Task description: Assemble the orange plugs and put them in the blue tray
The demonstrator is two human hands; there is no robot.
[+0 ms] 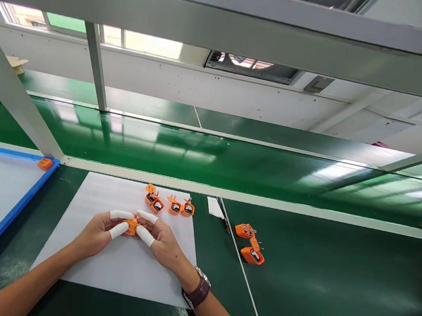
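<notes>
Stretching bare forearms [46,272] over a rectangular white sheet [115,281]; pinching a small orange plastic block [131,227] above it between white-covered fingertips [145,235] of left hand [97,234] and right hand [165,245], probably steadying it from both sides.

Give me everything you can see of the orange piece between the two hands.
The orange piece is small and boxy, apparently moulded plastic, bright orange on the side that shows. It sits in the shared grip of the left hand and right hand, with white finger covers against it and hiding its edges. It appears over the white sheet; whether it touches the sheet, and its exact tilt and finer parts, I can't tell.
</notes>
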